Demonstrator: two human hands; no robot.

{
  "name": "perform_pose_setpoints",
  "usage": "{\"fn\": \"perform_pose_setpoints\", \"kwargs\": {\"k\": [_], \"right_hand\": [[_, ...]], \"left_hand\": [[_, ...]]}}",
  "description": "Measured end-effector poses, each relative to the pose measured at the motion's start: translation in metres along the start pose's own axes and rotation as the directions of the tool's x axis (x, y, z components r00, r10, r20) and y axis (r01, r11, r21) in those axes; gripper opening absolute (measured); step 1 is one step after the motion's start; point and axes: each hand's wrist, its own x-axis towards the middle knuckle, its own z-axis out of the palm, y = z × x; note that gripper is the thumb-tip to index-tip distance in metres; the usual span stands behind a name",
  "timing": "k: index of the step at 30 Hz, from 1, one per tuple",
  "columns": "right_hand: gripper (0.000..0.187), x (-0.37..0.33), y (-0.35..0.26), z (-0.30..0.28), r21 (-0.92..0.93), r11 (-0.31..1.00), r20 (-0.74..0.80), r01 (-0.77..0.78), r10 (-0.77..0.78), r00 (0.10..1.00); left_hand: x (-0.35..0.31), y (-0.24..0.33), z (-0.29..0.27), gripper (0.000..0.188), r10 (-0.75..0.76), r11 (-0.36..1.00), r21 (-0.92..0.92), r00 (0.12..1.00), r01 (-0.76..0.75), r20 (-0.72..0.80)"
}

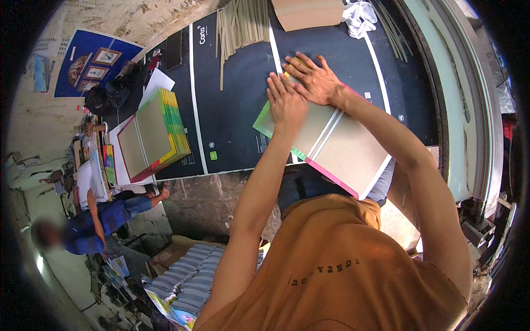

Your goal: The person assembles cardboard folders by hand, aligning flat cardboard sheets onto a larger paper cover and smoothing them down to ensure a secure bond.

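Our left hand (287,103) and right hand (320,83) lie flat on the cover (354,151)
They sit together at its far-left edge, palms down; the cover lies on the counter (232,116) — its near corner overhanging. Left of the cover, a stack (144,138); beyond it — strips (244,25) and a cloth (360,19).

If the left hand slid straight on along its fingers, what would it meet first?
Probably the thin strips, past some dark tabletop ahead of the left hand; exact heights are unclear.

Matt grey cardboard cover (353,149), smooth paper edging (333,179), matt black tabletop (232,118).
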Motion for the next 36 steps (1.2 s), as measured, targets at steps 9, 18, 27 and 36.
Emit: {"fn": "perform_pose_setpoints", "kwargs": {"k": [9, 18, 27, 36], "right_hand": [[0.060, 0.000, -0.006, -0.004, -0.095, 0.990, 0.016, -0.107, 0.109, 0.994], [0.056, -0.034, 0.003, -0.014, 0.127, 0.975, -0.209, -0.180, 0.204, 0.956], [0.091, -0.189, -0.133, -0.087, 0.022, 0.781, 0.297, -0.625, 0.591, 0.750], [0.086, -0.110, -0.110, -0.027, 0.035, 0.903, 0.125, -0.428, 0.421, 0.899]], "left_hand": [[-0.007, -0.036, -0.120, 0.071, -0.199, 0.980, 0.081, 0.862, 0.182, 0.467], [0.020, -0.059, -0.030, 0.047, 0.499, 0.864, 0.048, 0.838, -0.501, -0.221], [0.058, 0.033, -0.027, 0.039, 0.584, 0.806, -0.168, 0.809, -0.568, 0.070], [-0.057, -0.069, -0.103, 0.058, -0.108, 0.991, -0.024, 0.910, 0.128, 0.399]]}}
